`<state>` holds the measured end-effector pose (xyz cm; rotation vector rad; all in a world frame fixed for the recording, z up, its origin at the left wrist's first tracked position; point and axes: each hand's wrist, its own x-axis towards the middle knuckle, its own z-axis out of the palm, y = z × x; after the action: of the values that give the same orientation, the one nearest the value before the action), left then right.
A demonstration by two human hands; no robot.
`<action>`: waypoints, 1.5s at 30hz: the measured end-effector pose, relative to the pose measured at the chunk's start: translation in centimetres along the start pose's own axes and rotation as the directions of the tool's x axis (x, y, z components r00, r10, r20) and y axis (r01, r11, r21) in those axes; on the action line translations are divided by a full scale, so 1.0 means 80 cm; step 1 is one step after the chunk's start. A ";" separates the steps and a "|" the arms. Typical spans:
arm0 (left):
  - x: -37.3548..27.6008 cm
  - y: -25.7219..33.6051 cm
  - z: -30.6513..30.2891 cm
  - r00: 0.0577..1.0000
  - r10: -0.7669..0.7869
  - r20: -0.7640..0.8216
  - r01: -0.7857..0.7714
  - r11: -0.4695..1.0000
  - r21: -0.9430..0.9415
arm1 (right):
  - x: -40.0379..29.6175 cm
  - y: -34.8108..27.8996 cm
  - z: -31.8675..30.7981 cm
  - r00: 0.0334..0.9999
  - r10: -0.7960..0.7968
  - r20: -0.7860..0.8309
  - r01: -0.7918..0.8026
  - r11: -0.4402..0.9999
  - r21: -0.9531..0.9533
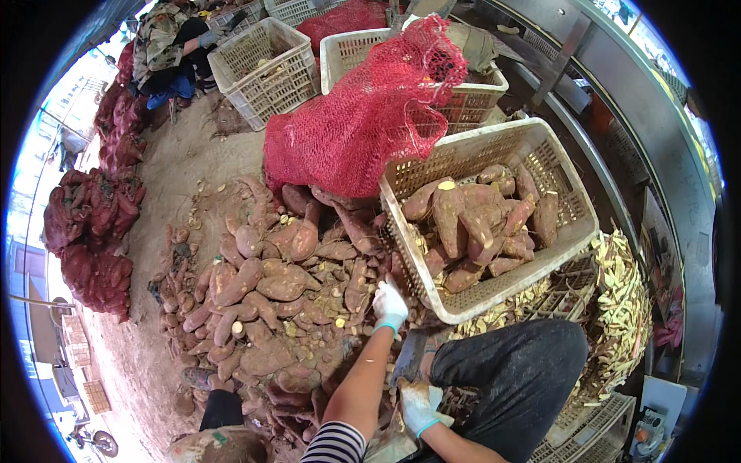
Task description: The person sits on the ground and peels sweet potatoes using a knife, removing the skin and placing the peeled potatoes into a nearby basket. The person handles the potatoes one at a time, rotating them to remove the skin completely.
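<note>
My left hand (389, 304), in a white glove with a turquoise cuff, reaches to the right edge of a sweet potato pile (286, 282). Its fingers are beside the near crate's left wall, and whether they grip a root is not plain. Low beside my bent knee is my right hand (418, 405), also gloved, its fingers curled; what they may hold is hidden. The white plastic crate (503, 292) holds several sweet potatoes (448, 217), some with pale cut ends. Behind the pile, a red mesh sack (341, 142) lies draped over more roots.
Pale trimmings (622, 301) are heaped right of the crate. Two more crates (263, 75) (486, 95) stand at the back. Filled red sacks (95, 231) line the left side. A person in a camouflage jacket (159, 43) sits far left. A metal frame (660, 116) runs along the right.
</note>
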<state>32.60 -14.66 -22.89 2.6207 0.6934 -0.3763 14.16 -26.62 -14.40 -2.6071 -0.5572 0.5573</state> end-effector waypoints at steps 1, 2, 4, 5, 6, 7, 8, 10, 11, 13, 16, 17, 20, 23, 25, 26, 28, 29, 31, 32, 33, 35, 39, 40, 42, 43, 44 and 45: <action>-0.001 0.002 0.016 0.999 0.009 0.034 -0.012 0.998 0.068 | 0.000 0.001 0.005 1.000 0.008 0.013 -0.008 1.000 -0.016; 0.002 0.003 0.028 1.000 -0.004 -0.019 0.007 0.989 0.144 | 0.000 0.003 0.010 1.000 0.014 0.024 -0.013 0.999 -0.041; 0.004 -0.004 0.037 0.994 0.028 -0.105 -0.007 0.980 0.199 | 0.001 0.007 0.019 0.999 0.010 0.047 -0.005 0.995 -0.103; 0.004 -0.014 0.033 0.994 0.013 -0.106 0.000 0.992 0.126 | 0.003 0.010 0.021 0.998 0.004 0.057 0.004 0.990 -0.144; 0.002 -0.032 0.023 1.000 0.005 -0.020 -0.004 0.998 0.067 | 0.003 0.011 0.023 0.998 0.011 0.070 0.001 0.986 -0.169; -0.002 -0.050 0.010 1.000 0.012 0.013 -0.013 0.999 0.050 | 0.005 0.014 0.024 0.992 0.033 0.125 -0.002 0.971 -0.238; -0.012 -0.073 -0.006 0.999 -0.021 0.036 0.022 0.999 -0.029 | 0.006 0.015 0.024 0.989 0.082 0.120 -0.062 0.984 -0.165; -0.049 -0.134 -0.047 0.951 -0.046 0.304 0.208 0.826 -0.525 | 0.010 0.014 0.023 1.000 0.006 -0.025 -0.013 0.954 -0.301; -0.072 -0.162 -0.069 0.874 -0.011 0.486 0.419 0.522 -0.743 | 0.012 0.010 0.023 0.999 -0.012 -0.039 -0.003 0.931 -0.364; -0.130 -0.208 -0.110 0.827 0.185 0.531 0.435 0.387 -0.813 | 0.014 -0.005 0.022 0.981 -0.053 -0.187 0.006 0.970 -0.244; -0.202 -0.225 -0.149 0.891 0.229 0.392 0.375 0.116 -0.920 | 0.010 -0.043 0.017 0.971 -0.223 -0.085 0.221 0.974 -0.042; -0.217 -0.221 -0.159 0.916 0.176 0.360 0.356 0.058 -0.933 | 0.006 -0.055 0.010 0.937 -0.346 -0.049 0.336 0.931 -0.141; -0.246 -0.199 -0.187 0.953 0.113 0.281 0.204 0.445 -0.872 | -0.015 -0.100 -0.017 0.982 -0.141 -0.126 0.153 0.984 0.095; -0.261 -0.189 -0.223 0.985 0.011 0.172 0.096 0.793 -0.602 | -0.031 -0.110 -0.066 0.996 0.076 -0.045 -0.063 0.970 0.237; -0.269 -0.190 -0.250 0.995 0.050 0.086 -0.029 0.972 -0.232 | -0.039 -0.116 -0.092 0.956 -0.084 -0.281 0.186 0.915 0.359; -0.273 -0.190 -0.261 0.979 0.083 0.188 -0.030 0.964 -0.265 | -0.038 -0.119 -0.100 0.929 -0.138 -0.343 0.273 0.883 0.382; -0.279 -0.192 -0.282 0.962 0.272 0.004 -0.270 0.957 -0.107 | -0.030 -0.121 -0.105 0.869 -0.272 -0.413 0.444 0.796 0.411; -0.278 -0.194 -0.292 0.951 0.298 0.088 -0.294 0.954 -0.055 | -0.026 -0.121 -0.102 0.950 -0.241 -0.197 0.293 0.908 0.301; -0.284 -0.201 -0.307 0.896 0.445 -0.011 -0.444 0.895 0.053 | -0.010 -0.116 -0.092 0.956 -0.131 0.264 0.149 0.987 -0.052; -0.288 -0.209 -0.315 0.906 0.417 -0.072 -0.422 0.903 -0.083 | -0.016 -0.112 -0.085 0.969 -0.246 -0.020 0.245 0.969 -0.037; -0.287 -0.215 -0.321 0.951 0.305 -0.061 -0.298 0.842 -0.450 | -0.018 -0.107 -0.079 0.981 -0.174 0.090 0.174 0.985 0.011; -0.294 -0.227 -0.320 0.996 -0.053 -0.076 -0.052 0.356 -0.933 | -0.026 -0.104 -0.069 1.000 0.008 -0.015 -0.003 0.959 0.282; -0.297 -0.220 -0.295 0.970 -0.109 -0.215 -0.240 -0.512 -0.825 | -0.039 -0.119 -0.091 0.954 -0.055 -0.295 0.186 0.880 0.437; -0.297 -0.215 -0.288 0.966 -0.161 -0.202 -0.258 -0.565 -0.784 | -0.045 -0.123 -0.103 0.937 -0.103 -0.334 0.274 0.809 0.519; -0.295 -0.199 -0.275 0.941 -0.284 -0.183 -0.317 -0.550 -0.773 | -0.053 -0.132 -0.128 0.931 -0.144 -0.336 0.302 0.821 0.485; -0.294 -0.191 -0.271 0.944 -0.221 -0.244 -0.328 -0.577 -0.748 | -0.055 -0.135 -0.139 0.924 -0.181 -0.337 0.333 0.814 0.475; -0.293 -0.183 -0.269 0.945 -0.244 -0.219 -0.322 -0.577 -0.751 | -0.055 -0.139 -0.146 0.895 -0.211 -0.393 0.395 0.784 0.478; -0.293 -0.177 -0.269 0.937 -0.300 -0.181 -0.317 -0.503 -0.805 | -0.055 -0.140 -0.152 0.899 -0.240 -0.367 0.390 0.821 0.416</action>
<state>8.80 -3.49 -0.04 0.6058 0.5447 0.6728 12.76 -23.03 2.28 -2.0097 -0.6413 0.1509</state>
